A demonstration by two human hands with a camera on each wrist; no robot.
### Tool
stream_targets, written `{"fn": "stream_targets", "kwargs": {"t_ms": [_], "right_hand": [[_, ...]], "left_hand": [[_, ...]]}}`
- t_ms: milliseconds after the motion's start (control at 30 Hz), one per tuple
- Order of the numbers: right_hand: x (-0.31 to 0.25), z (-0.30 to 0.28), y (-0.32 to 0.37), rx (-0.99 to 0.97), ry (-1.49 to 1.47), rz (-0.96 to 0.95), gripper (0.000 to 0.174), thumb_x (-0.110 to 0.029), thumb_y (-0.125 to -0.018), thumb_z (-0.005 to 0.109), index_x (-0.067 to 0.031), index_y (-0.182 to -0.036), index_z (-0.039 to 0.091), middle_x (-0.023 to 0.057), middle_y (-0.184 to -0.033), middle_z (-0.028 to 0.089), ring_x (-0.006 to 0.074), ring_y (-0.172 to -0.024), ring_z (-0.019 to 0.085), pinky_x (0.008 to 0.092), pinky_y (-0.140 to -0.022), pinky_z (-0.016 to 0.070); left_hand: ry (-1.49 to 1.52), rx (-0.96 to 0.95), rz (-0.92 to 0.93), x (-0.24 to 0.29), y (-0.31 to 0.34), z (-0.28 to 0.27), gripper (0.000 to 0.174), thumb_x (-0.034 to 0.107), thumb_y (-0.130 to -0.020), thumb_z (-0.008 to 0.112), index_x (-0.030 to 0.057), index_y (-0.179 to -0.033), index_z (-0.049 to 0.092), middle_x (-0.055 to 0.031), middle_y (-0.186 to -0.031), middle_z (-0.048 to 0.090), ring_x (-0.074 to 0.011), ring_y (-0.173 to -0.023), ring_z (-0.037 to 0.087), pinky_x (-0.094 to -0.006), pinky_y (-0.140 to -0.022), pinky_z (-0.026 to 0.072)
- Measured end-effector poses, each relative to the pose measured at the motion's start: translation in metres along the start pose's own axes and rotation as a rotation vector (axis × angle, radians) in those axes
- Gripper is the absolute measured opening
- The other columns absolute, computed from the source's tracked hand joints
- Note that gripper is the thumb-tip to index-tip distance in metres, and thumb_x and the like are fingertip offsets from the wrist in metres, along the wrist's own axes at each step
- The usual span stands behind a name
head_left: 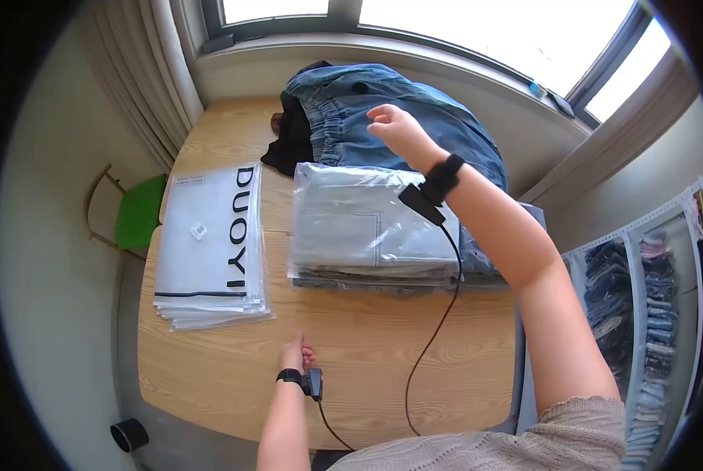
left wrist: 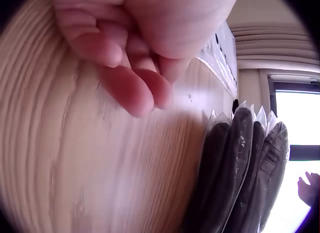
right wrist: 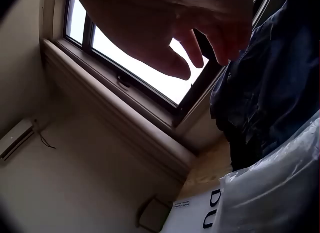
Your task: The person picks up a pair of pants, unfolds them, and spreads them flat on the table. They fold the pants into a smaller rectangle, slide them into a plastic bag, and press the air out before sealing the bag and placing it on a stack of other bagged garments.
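Above the denim clothes (head_left: 414,118) my right hand (head_left: 401,135) is raised, fingers loosely bent, holding nothing. Below it lies a stack of grey garments in clear bags (head_left: 351,216). My left hand (head_left: 296,353) is low over the wooden table (head_left: 367,337), near its front edge, with loosely curled fingers and nothing in them. In the left wrist view the left fingers (left wrist: 132,95) hang close to the wood; whether they touch it I cannot tell. A pile of printed clear-and-white bags (head_left: 202,235) lies at the left.
Black cloth (head_left: 289,141) lies beside the denim at the back. A green chair (head_left: 141,212) stands left of the table, and a black bin (head_left: 129,434) is on the floor. Shelves with folded clothes (head_left: 656,330) stand at the right. Cables run from both wrists.
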State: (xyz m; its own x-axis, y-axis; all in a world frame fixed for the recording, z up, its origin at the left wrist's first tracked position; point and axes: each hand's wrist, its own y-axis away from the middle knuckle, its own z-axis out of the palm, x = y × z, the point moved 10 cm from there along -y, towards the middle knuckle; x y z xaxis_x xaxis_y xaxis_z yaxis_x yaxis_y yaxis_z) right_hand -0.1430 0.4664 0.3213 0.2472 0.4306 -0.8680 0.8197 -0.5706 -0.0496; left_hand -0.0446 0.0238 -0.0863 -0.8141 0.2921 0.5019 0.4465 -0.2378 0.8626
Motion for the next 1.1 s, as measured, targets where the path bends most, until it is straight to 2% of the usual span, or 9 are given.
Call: {"fn": "stream_targets", "kwargs": {"t_ms": [67,233,367,400,500,733,767,833,1100], "right_hand": [[0.01,0.002,-0.024,0.031,0.108,0.003,0.039,-0.013,-0.074,0.061,-0.0058,-0.112,0.06,0.015,-0.106,0.064,0.0273,-0.099,0.061,0.032,-0.084,0.0485],[0.037,0.123,-0.141,-0.119,0.462,-0.059,0.041,-0.014,-0.077,0.06,-0.0066,-0.117,0.058,0.0123,-0.112,0.063,0.0251,-0.107,0.058,0.0317,-0.092,0.0444],[0.101,0.209,-0.143,-1.06,1.9,-0.443,0.038,-0.015,-0.091,0.047,-0.0127,-0.128,0.052,0.0015,-0.134,0.049,0.0188,-0.129,0.04,0.0365,-0.107,0.0326],[0.11,0.215,-0.15,-1.06,1.897,-0.459,0.038,-0.015,-0.091,0.047,-0.0127,-0.128,0.052,0.0015,-0.134,0.049,0.0188,-0.129,0.04,0.0365,-0.107,0.0326],[0.126,0.182,-0.198,-0.531,1.286,0.062,0.06,-0.018,-0.078,0.06,-0.0184,-0.135,0.042,0.0141,-0.117,0.06,0.0278,-0.107,0.059,0.0371,-0.092,0.0452],[0.079,0.149,-0.192,-0.227,1.239,-0.027,0.044,-0.021,-0.064,0.077,-0.0059,-0.103,0.065,0.0165,-0.102,0.065,0.0303,-0.098,0.061,0.0373,-0.086,0.049],[0.071,0.139,-0.188,-0.192,1.203,-0.091,0.024,-0.019,-0.075,0.069,-0.0036,-0.093,0.069,0.0177,-0.104,0.064,0.031,-0.099,0.061,0.0381,-0.088,0.0486],[0.051,0.105,-0.187,-0.04,1.097,-0.108,0.023,-0.021,-0.074,0.068,-0.0046,-0.09,0.068,0.0165,-0.098,0.066,0.0315,-0.093,0.063,0.0385,-0.084,0.0494],[-0.042,-0.242,-0.122,0.781,0.308,-0.199,0.026,-0.03,-0.081,0.065,-0.0043,-0.084,0.064,0.0091,-0.074,0.066,0.0187,-0.067,0.064,0.0301,-0.067,0.0491]], "left_hand": [[-0.023,0.016,0.015,-0.014,0.026,0.02,0.046,0.047,-0.09,0.051,0.0039,-0.075,0.058,-0.0017,-0.051,0.053,-0.0139,-0.041,0.053,-0.0228,-0.035,0.0349],[-0.042,0.055,0.018,0.017,0.004,-0.007,0.049,0.043,-0.092,0.047,0.0002,-0.073,0.06,-0.0043,-0.051,0.055,-0.0158,-0.042,0.056,-0.0235,-0.036,0.0371],[-0.041,0.049,0.026,0.021,0.011,-0.003,0.047,0.04,-0.093,0.046,-0.0005,-0.074,0.061,-0.0061,-0.053,0.056,-0.0165,-0.043,0.056,-0.0234,-0.038,0.0379],[-0.044,0.038,0.011,0.019,0.011,-0.002,0.046,0.041,-0.093,0.047,0.0011,-0.073,0.06,-0.0048,-0.053,0.056,-0.0148,-0.043,0.056,-0.0227,-0.038,0.0377],[-0.056,0.033,-0.004,0.019,0.011,-0.003,0.046,0.041,-0.093,0.047,0.002,-0.073,0.06,-0.0041,-0.053,0.056,-0.0137,-0.043,0.056,-0.0217,-0.038,0.0379],[-0.06,0.014,-0.008,0.018,0.01,-0.001,0.048,0.042,-0.093,0.047,-0.0002,-0.073,0.061,-0.0066,-0.055,0.058,-0.0161,-0.044,0.058,-0.0222,-0.038,0.0383],[-0.058,0.014,-0.003,0.016,0.008,-0.001,0.05,0.042,-0.092,0.046,-0.0012,-0.073,0.061,-0.0082,-0.056,0.059,-0.0178,-0.045,0.059,-0.023,-0.039,0.0386],[-0.063,-0.004,0.004,0.013,0.003,-0.001,0.049,0.042,-0.092,0.046,-0.0002,-0.074,0.06,-0.007,-0.055,0.058,-0.0166,-0.044,0.058,-0.0226,-0.038,0.0385],[-0.074,0.006,0.023,0.016,-0.001,-0.001,0.046,0.042,-0.092,0.047,0.0017,-0.074,0.059,-0.0052,-0.054,0.056,-0.0149,-0.043,0.056,-0.0229,-0.035,0.0367]]}}
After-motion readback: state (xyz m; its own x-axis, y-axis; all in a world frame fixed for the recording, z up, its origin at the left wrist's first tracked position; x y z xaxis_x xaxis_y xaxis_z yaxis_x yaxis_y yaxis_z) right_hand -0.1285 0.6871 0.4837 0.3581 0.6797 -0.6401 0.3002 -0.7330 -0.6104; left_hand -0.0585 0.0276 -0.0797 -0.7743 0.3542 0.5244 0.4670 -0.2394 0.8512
